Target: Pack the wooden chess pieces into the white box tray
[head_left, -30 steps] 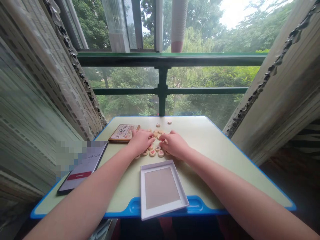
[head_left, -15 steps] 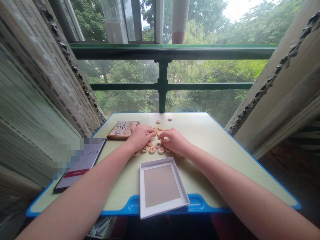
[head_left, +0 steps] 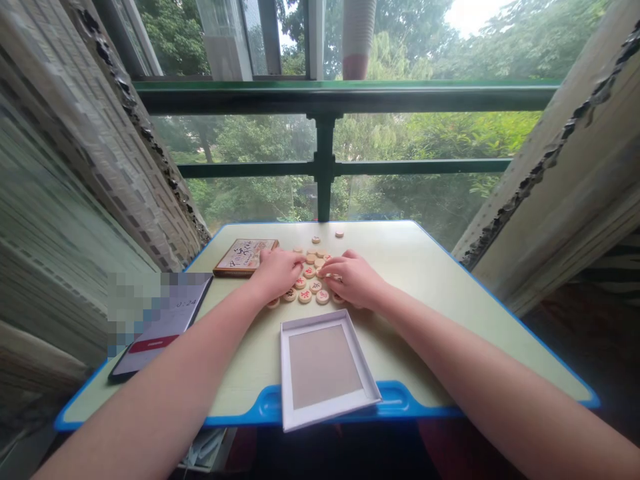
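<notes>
Round wooden Chinese chess pieces [head_left: 305, 297] with red or dark characters lie in a loose cluster mid-table. My left hand [head_left: 277, 273] rests at the cluster's left side, fingers loosely bent and a little apart beside the pieces; I see nothing held in it. On the right, my right hand [head_left: 353, 277] reaches over the pieces with its fingertips closed about one at the cluster's middle. Both palms hide some pieces. In front of the cluster lies a shallow white box tray [head_left: 287, 373], with nothing in it, overhanging the table's near edge.
A printed box lid [head_left: 235, 257] lies left of my left hand. Nearer, a tablet or large phone [head_left: 165, 327] lies at the table's left edge. Two loose pieces [head_left: 316, 239] sit toward the back. Beyond the blue-edged table [head_left: 460, 320] stand a green railing [head_left: 400, 98] and windows.
My left hand has drawn slightly left, uncovering more pieces in the middle. The right hand stays over the cluster, its fingers slightly shifted. The view has tilted a little.
</notes>
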`<state>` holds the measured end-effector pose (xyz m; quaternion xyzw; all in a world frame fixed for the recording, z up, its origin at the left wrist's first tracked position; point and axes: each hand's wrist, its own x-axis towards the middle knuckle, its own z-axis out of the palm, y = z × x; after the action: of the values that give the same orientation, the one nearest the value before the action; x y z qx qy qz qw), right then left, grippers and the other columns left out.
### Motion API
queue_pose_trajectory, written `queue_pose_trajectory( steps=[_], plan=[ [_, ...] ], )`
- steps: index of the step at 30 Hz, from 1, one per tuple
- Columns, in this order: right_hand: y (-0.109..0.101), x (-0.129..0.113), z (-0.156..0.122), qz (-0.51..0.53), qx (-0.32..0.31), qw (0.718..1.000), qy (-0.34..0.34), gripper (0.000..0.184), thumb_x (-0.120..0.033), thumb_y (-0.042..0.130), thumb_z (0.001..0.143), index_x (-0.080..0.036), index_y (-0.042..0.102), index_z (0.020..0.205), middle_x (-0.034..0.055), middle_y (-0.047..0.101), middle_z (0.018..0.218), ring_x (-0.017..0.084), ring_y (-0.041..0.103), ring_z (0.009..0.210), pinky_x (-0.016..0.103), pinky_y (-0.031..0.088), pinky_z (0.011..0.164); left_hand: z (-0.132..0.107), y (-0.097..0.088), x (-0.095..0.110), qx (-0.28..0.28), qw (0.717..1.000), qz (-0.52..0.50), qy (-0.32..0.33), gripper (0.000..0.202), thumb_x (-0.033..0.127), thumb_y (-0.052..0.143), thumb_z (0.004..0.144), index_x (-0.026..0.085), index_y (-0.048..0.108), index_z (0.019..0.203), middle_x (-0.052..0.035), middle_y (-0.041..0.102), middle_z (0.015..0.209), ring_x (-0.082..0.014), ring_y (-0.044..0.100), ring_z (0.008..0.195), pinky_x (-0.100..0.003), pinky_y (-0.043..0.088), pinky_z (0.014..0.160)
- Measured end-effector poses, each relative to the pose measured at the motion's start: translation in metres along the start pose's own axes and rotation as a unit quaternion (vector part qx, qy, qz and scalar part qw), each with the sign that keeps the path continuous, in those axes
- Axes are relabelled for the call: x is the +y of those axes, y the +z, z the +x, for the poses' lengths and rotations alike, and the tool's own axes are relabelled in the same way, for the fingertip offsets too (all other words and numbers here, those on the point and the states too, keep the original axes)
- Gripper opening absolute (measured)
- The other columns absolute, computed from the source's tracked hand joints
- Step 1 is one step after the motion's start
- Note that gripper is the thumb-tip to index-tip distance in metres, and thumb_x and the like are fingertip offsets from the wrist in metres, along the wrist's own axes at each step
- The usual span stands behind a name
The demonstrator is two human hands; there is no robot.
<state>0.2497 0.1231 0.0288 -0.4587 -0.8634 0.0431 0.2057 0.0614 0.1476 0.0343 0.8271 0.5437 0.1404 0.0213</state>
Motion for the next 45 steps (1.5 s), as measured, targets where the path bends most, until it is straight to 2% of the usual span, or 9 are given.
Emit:
queue_pose_trajectory(
  steps=[4,10,21,29,32,35,37,41,45],
  plan=[
    [0.001,0.0,0.0,-0.021,-0.001,1.0,-0.015,0.02,-0.024,0.053,0.081,-0.02,0.071,0.09,0.0037,0.068,0.1,0.019,0.048,0.085,0.03,0.036,0.082,-0.002,0.001,-0.001,-0.016,0.999,-0.014,0.028,0.036,0.016,0.04,0.077,0.027,0.072,0.088,-0.0033,0.07,0.099,-0.027,0.053,0.098,-0.044,0.027,0.085],
    [0.001,-0.005,0.004,-0.032,0.0,0.998,0.048,0.011,-0.027,0.06,0.077,-0.021,0.068,0.082,0.0031,0.069,0.087,0.02,0.048,0.083,0.029,0.037,0.077,-0.004,-0.002,0.003,-0.002,0.999,-0.011,0.038,0.033,0.017,0.04,0.078,0.024,0.072,0.084,-0.0043,0.071,0.095,-0.0269,0.053,0.095,-0.045,0.027,0.083],
    [0.0,-0.004,0.002,-0.003,0.007,0.999,0.049,0.017,-0.029,0.063,0.075,-0.021,0.068,0.089,0.0022,0.07,0.089,0.019,0.049,0.083,0.029,0.039,0.077,-0.005,-0.003,0.003,-0.013,0.997,-0.05,0.063,0.035,0.011,0.042,0.071,0.026,0.073,0.079,-0.0015,0.071,0.093,-0.0238,0.053,0.096,-0.044,0.026,0.088],
    [-0.011,0.0,0.002,-0.028,0.053,0.995,0.08,0.022,-0.02,0.05,0.082,-0.02,0.07,0.089,0.0042,0.07,0.092,0.02,0.05,0.085,0.029,0.039,0.078,-0.005,-0.009,0.002,0.022,0.999,-0.037,0.032,0.035,0.012,0.039,0.074,0.023,0.072,0.081,-0.0035,0.071,0.088,-0.0225,0.056,0.092,-0.042,0.031,0.09],
    [-0.016,0.003,-0.001,-0.066,0.052,0.988,0.132,0.022,-0.023,0.049,0.082,-0.019,0.07,0.09,0.0068,0.069,0.094,0.021,0.051,0.086,0.031,0.039,0.077,-0.007,-0.015,0.0,0.036,0.999,0.007,0.004,0.03,0.019,0.041,0.075,0.02,0.07,0.082,-0.006,0.07,0.09,-0.0247,0.056,0.091,-0.04,0.036,0.086],
    [-0.024,0.007,-0.007,-0.079,0.027,0.984,0.156,0.026,-0.033,0.052,0.081,-0.018,0.069,0.094,0.0096,0.065,0.099,0.024,0.052,0.088,0.034,0.039,0.076,-0.01,-0.023,-0.001,0.023,1.0,-0.003,0.005,0.025,0.027,0.045,0.073,0.019,0.066,0.082,-0.0061,0.068,0.087,-0.0223,0.058,0.081,-0.032,0.041,0.072],
    [-0.031,0.007,-0.011,-0.064,0.008,0.99,0.124,0.03,-0.04,0.054,0.08,-0.019,0.068,0.096,0.0102,0.063,0.099,0.024,0.051,0.09,0.034,0.039,0.076,-0.013,-0.029,0.0,-0.012,0.998,-0.048,0.032,0.021,0.03,0.047,0.071,0.019,0.063,0.081,-0.0035,0.066,0.079,-0.0185,0.057,0.07,-0.028,0.04,0.061],
    [-0.045,-0.002,-0.018,0.003,-0.033,0.999,-0.009,0.028,-0.04,0.058,0.078,-0.019,0.067,0.094,0.0075,0.062,0.088,0.021,0.051,0.088,0.031,0.04,0.075,-0.018,-0.037,0.002,-0.078,0.987,-0.112,0.081,0.018,0.034,0.049,0.071,0.018,0.057,0.069,0.001,0.057,0.06,-0.013,0.048,0.054,-0.024,0.034,0.051],
    [-0.044,-0.016,-0.022,0.04,-0.094,0.99,-0.093,0.021,-0.036,0.064,0.073,-0.02,0.068,0.086,0.0039,0.061,0.078,0.017,0.051,0.08,0.028,0.04,0.072,-0.018,-0.034,-0.002,-0.087,0.988,-0.101,0.081,0.02,0.033,0.049,0.071,0.017,0.056,0.062,0.0015,0.054,0.054,-0.0121,0.045,0.051,-0.024,0.032,0.05]
  ],
)
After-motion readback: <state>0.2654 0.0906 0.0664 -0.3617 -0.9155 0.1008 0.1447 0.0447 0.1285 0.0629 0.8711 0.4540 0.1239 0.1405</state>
